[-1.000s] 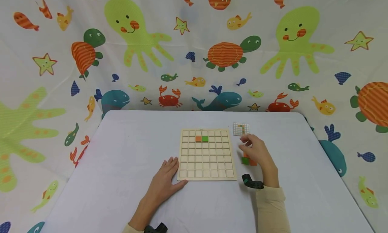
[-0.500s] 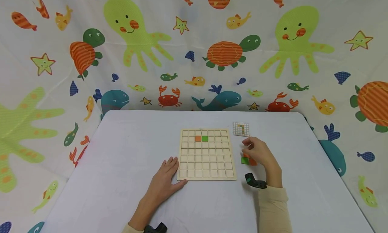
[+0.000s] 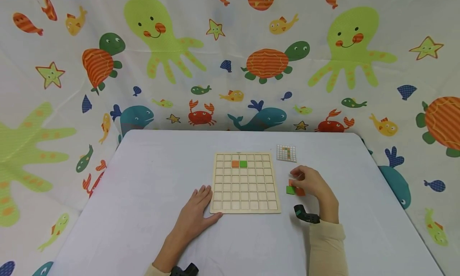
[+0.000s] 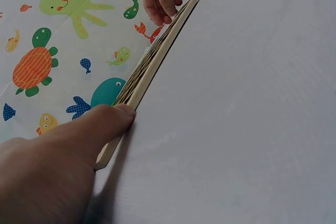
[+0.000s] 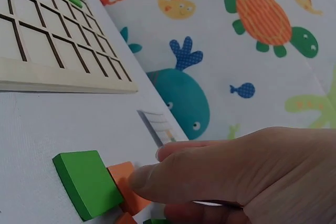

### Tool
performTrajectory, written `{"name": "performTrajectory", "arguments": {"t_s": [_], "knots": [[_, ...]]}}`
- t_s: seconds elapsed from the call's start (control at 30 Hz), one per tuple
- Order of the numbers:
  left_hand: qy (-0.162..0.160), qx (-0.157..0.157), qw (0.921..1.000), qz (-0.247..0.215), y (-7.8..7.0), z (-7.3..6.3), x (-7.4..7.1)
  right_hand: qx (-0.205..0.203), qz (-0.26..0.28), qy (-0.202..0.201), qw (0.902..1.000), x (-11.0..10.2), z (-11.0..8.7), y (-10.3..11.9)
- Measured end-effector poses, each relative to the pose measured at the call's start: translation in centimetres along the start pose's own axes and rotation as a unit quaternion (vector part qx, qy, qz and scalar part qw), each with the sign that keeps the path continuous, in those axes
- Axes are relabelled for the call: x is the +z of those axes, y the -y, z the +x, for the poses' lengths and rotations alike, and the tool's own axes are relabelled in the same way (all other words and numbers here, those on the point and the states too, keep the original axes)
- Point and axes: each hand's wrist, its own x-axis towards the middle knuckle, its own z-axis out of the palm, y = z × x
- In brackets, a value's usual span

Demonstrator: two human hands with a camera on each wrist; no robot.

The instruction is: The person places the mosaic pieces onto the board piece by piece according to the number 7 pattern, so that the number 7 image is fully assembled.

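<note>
My left hand (image 3: 197, 210) lies with straight fingers along the left edge of a wooden grid board (image 3: 246, 212), its thumb at the front corner. In the grid's second row sit an orange square tile (image 3: 235, 164) and a green square tile (image 3: 243, 164), side by side. Right of the board, my right hand (image 3: 314, 184) hovers over a small heap of loose tiles, thumb and fingertips apart. A green tile (image 5: 88, 184) shows there beside an orange tile (image 5: 126, 186); the thumb tip overlaps that orange one, and contact is unclear. More tiles are partly hidden under the hand.
A small pattern card (image 3: 286, 153) with a grid print lies beyond the right hand, near the board's upper right corner. The white table (image 3: 161, 164) ends at a cloth backdrop (image 3: 230, 28) with sea animals. Both wrists wear black camera mounts.
My right hand has drawn slightly toward me and to the right, away from the card, uncovering more of the heap. The left hand and the board stay put.
</note>
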Motion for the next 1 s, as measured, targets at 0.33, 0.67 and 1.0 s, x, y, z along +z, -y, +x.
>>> {"name": "performTrajectory", "arguments": {"t_s": [0.33, 0.67, 1.0], "knots": [[0.007, -0.006, 0.9999, -0.006, 0.04, 0.12, 0.09, 0.013, -0.014, 0.02, 0.9996, -0.34, -0.15, -0.11], [0.006, -0.007, 0.9999, -0.004, -0.05, 0.14, 0.04, 0.014, -0.016, 0.022, 0.9995, -0.16, -0.09, -0.17], [-0.006, 0.003, 1.0, 0.003, -0.02, 0.0, 0.14, -0.001, -0.022, 0.015, 0.9997, 0.05, 0.12, -0.1]]}}
